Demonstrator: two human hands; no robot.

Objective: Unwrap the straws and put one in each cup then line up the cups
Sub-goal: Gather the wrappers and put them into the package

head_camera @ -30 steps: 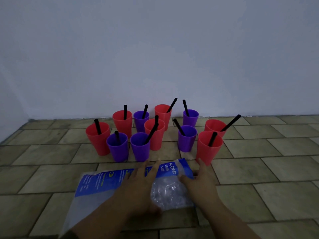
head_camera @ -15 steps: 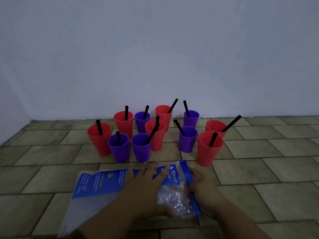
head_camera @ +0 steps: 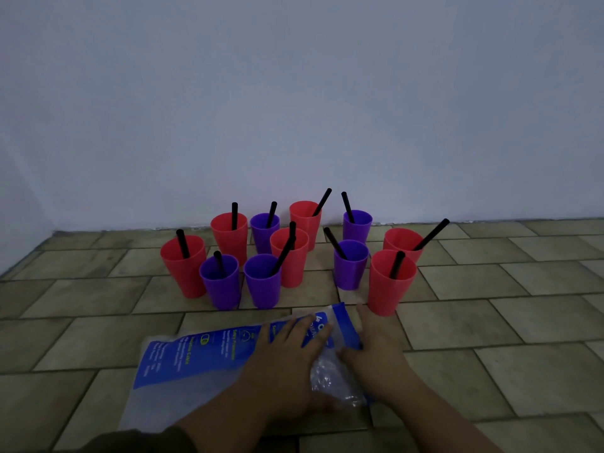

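Pressing plastic bag (head_camera: 196,358), both hands (head_camera: 287,364), floor edge

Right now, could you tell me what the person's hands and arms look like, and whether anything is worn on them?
Both the left hand and the right hand are bare: no gloves, and no rings or watch that I can make out. The right forearm is uncovered. A dark sleeve edge shows low on the left arm.

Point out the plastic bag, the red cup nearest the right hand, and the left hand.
plastic bag (head_camera: 196,358): head view, on its blue printed panel.
red cup nearest the right hand (head_camera: 387,294): head view, on its front wall.
left hand (head_camera: 287,361): head view, on its back.
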